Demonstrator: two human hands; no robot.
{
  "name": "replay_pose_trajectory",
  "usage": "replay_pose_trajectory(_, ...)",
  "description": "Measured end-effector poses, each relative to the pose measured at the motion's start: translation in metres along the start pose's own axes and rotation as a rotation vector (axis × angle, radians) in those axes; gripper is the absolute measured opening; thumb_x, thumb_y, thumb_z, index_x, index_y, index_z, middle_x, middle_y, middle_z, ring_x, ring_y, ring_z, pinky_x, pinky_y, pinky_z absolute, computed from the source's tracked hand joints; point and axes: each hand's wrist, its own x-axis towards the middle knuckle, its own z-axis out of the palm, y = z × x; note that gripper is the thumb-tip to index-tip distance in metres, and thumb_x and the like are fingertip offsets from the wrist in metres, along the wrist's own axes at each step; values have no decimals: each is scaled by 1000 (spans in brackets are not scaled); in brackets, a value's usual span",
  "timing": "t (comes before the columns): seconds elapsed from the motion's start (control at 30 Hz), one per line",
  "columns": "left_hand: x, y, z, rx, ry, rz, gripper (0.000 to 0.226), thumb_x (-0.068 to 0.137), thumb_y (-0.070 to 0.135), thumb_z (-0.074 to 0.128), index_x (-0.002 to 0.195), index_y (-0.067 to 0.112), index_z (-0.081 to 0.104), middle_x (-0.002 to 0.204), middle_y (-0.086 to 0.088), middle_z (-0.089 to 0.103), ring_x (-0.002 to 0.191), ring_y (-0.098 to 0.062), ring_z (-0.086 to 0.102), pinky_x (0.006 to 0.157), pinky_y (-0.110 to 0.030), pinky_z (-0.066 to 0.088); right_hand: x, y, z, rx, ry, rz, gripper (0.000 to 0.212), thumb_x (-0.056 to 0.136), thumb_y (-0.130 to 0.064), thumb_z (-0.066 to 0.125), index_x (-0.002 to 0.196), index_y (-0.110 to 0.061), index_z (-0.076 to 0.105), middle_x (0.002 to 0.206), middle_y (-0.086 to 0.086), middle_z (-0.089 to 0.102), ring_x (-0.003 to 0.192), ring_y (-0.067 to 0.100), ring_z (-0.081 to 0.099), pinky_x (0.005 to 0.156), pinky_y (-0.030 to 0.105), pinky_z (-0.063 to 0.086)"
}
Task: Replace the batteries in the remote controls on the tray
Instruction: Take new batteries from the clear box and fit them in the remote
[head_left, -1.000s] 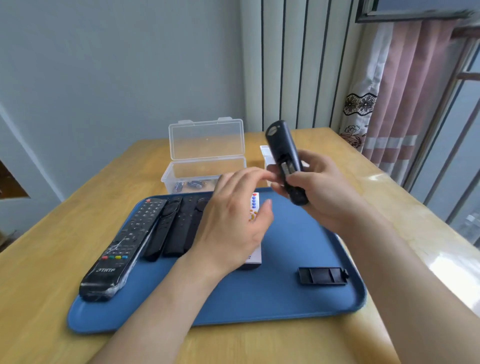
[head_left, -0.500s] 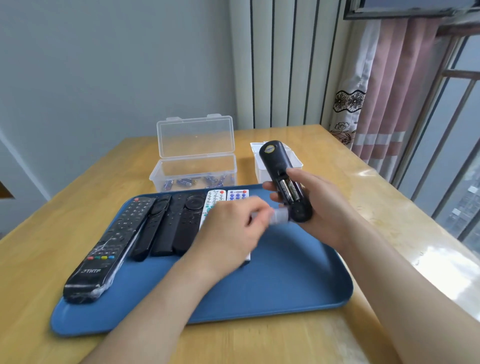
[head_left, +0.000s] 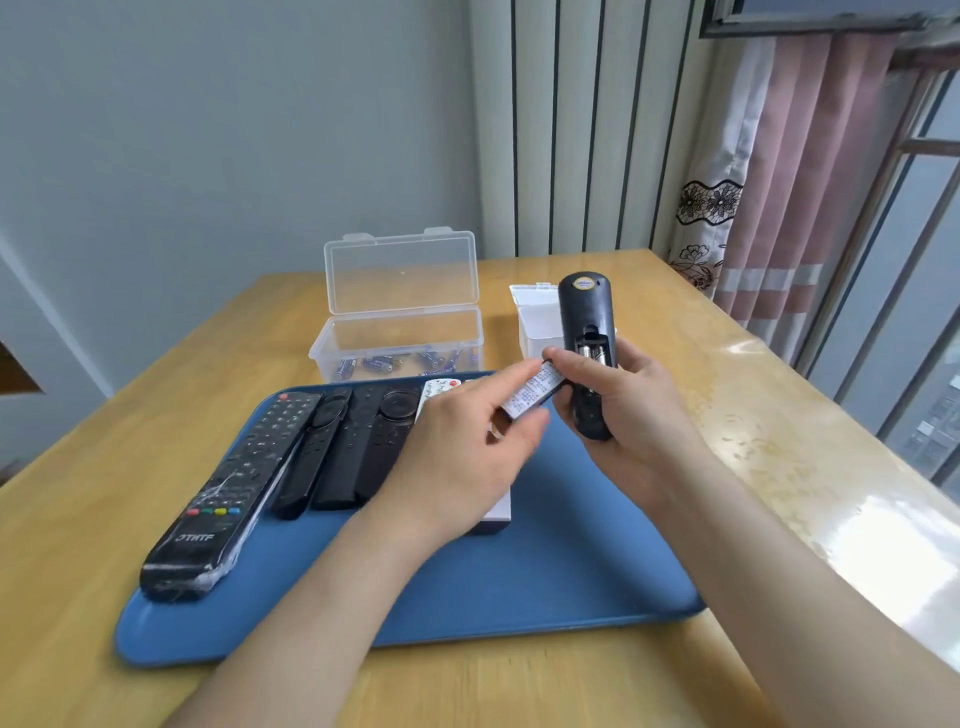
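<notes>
Since half a second ago, the battery in my left grip has tilted up from level; its far end now touches the right thumb. I record the left grip pinched on that battery. The right grip is clamped round the black remote, upright above the tray's far edge, compartment open. Other remotes lie by the tray's left edge. A clear box stands on the bench beyond.

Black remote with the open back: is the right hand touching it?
Touching. The head view shows the right hand with fingers and thumb curled round the lower half of the black remote.
</notes>
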Motion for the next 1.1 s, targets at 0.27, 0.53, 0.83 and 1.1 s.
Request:
replay_pose_trajectory(0.27, 3, 1, -16, 258, -118, 304, 50, 87, 30, 62, 135, 16, 55, 140, 13, 47, 118, -9, 55, 103, -19, 37, -2, 1, 0, 5, -5, 77, 29, 84, 4, 68, 111, 9, 61, 95, 17, 59, 80, 19, 57, 65, 21, 49)
replay_pose_trajectory(0.53, 6, 12, -13, -550, 128, -228, 24, 97, 11, 55, 118, 16, 63, 74, 2, 67, 64, -13, 64, 65, -25, 56, -5, -2, 1, 21, -83, 64, 29, 84, 5, 67, 111, 1, 59, 84, 11, 60, 67, 17, 61, 61, 20, 53)
replay_pose_trajectory(0.83, 8, 7, -18, -971, 366, -367, 15, 96, 5, 52, 103, 16, 61, 76, 0, 68, 66, -11, 63, 61, -21, 51, -16, 6, 19, -92, -182, 106, 21, 97, -22, 58, 111, -7, 62, 85, 11, 63, 61, 21, 64, 59, 27, 54)
replay_pose_trajectory(1.1, 7, 6, -21, -940, 324, -249, 20, 86, -5, 62, 92, 11, 53, 84, -16, 69, 71, -25, 70, 65, -25, 56, -14, 4, 16, 48, -207, 126, 14, 92, -15, 62, 101, -5, 65, 78, 9, 62, 67, 15, 58, 57, 20, 49)
